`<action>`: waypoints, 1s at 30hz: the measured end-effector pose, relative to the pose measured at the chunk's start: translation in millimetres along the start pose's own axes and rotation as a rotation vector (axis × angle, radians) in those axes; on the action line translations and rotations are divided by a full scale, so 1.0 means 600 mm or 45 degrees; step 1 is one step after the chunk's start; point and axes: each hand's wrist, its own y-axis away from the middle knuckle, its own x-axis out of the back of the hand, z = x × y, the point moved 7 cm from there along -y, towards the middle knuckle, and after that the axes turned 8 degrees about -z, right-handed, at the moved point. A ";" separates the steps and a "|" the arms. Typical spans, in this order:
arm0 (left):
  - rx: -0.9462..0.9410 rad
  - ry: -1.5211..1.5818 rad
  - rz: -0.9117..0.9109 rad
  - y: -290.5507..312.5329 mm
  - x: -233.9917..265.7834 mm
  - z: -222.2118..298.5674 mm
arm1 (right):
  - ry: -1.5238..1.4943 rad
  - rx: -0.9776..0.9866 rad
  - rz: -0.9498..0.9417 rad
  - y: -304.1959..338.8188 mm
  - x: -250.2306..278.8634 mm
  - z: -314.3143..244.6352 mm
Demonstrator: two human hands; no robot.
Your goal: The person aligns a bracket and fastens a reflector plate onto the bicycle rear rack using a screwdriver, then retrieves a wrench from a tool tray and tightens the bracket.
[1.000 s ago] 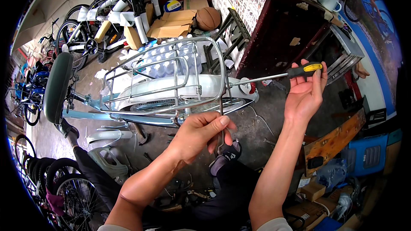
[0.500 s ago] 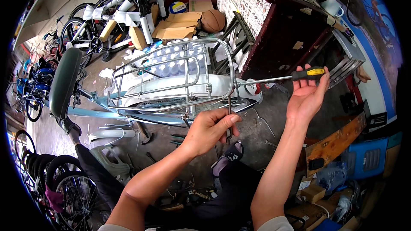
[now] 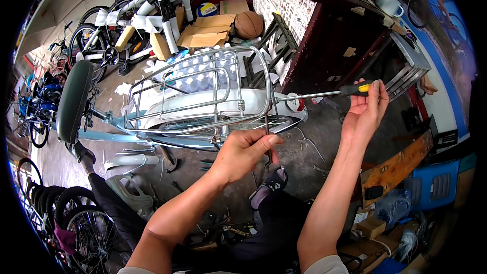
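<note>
A light-blue bicycle with a white rear mudguard [image 3: 256, 97] stands across the view, with a chrome rear rack [image 3: 269, 81] over its wheel. My right hand [image 3: 361, 119] holds a screwdriver [image 3: 351, 90] by its black and yellow handle, fingers curled around the end. The shaft runs level to the left, its tip meeting the rack's rear end, where the fastener is too small to make out. Just below that spot, my left hand [image 3: 243, 155] is closed on a slim metal wrench [image 3: 267, 122], held upright with its upper end at the rack.
The green-black saddle [image 3: 76, 101] is at the left. Behind the rack stand packed water bottles [image 3: 203, 73], a basketball [image 3: 248, 24] and a dark red cabinet [image 3: 335, 40]. A hammer [image 3: 171, 162] and loose parts lie on the floor, beside a wooden board [image 3: 401, 167] at right.
My right thumb and fingers have shifted on the screwdriver handle, now covering more of its yellow end. My left hand keeps its hold on the wrench. The whole view has moved slightly.
</note>
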 end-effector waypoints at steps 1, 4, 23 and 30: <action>0.000 -0.001 -0.002 -0.001 0.000 0.000 | 0.000 0.001 0.002 0.000 0.000 -0.001; 0.025 0.004 -0.016 -0.002 -0.003 0.000 | -0.003 0.008 0.026 0.000 0.002 -0.005; -0.234 -0.272 0.292 -0.033 0.008 -0.022 | 0.039 -0.032 0.028 0.014 -0.016 -0.010; -0.221 -0.305 0.384 -0.053 0.010 -0.025 | 0.022 -0.031 0.013 0.010 -0.025 -0.005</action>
